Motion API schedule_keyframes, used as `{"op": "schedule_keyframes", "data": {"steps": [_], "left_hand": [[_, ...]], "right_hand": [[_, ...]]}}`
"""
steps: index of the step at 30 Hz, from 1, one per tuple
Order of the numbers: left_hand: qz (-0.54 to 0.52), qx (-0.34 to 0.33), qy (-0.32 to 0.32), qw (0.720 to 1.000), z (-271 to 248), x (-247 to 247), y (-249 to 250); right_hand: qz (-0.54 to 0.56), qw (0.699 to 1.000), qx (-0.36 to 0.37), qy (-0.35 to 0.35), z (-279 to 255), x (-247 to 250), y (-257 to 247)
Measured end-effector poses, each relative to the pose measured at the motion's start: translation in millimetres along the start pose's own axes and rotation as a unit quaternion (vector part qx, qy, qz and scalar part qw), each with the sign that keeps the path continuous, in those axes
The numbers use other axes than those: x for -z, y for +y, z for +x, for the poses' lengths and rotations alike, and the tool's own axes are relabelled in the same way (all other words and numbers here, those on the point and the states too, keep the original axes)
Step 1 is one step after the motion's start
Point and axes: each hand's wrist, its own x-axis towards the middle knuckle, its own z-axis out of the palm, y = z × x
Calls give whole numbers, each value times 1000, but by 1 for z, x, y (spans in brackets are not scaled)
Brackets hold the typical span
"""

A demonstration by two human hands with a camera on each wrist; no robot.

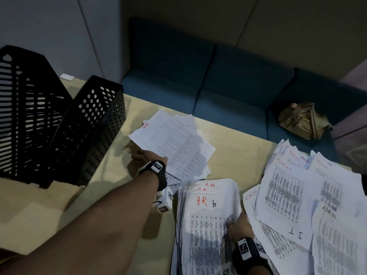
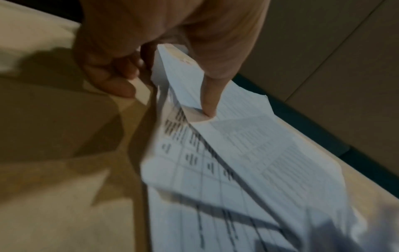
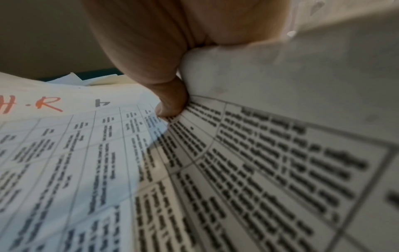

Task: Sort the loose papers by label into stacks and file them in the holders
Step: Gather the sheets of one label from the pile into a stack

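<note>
My left hand (image 1: 144, 155) grips the near-left corner of a loose bundle of printed sheets (image 1: 174, 143) with a red label on its far corner. In the left wrist view the thumb (image 2: 208, 102) lies on top of the bundle (image 2: 248, 145) and the fingers (image 2: 114, 81) curl beneath it. My right hand (image 1: 236, 221) pinches the right edge of the stack labelled H.R (image 1: 206, 211), its thumb (image 3: 170, 104) on the top sheet (image 3: 64, 145). Two black holders stand at the left: a slatted one (image 1: 25, 108) and a perforated one (image 1: 93, 124).
Sheets marked ADMIN (image 1: 286, 187) and one marked I.T (image 1: 296, 234) spread across the right of the wooden table (image 1: 238, 151). Behind the table runs a teal sofa (image 1: 218, 86) with a brown bag (image 1: 303, 121) on it. A small white object (image 1: 67, 76) lies near the holders.
</note>
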Motion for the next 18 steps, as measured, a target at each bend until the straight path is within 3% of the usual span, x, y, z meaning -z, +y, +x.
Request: {"op": "schedule_keyframes", "data": {"steps": [4,10,12,16,18], "left_hand": [[22,5,29,999,-22,-8,11],[133,-49,-22,990,-9,-9,13],[142,-38,-37,989,-2,-7,10],[-58,-44,-118,990,28,-3,3],[-154,-72,-103,980,23,19,5]], "right_hand": [[5,1000,-4,8,2,-1,0],[10,1000,-2,12,0,-3,1],[12,1000,-3,16,-1,-2,1],[25,1000,-10,-4,2,1,1],[32,999,-5,-17,5,2,5]]}}
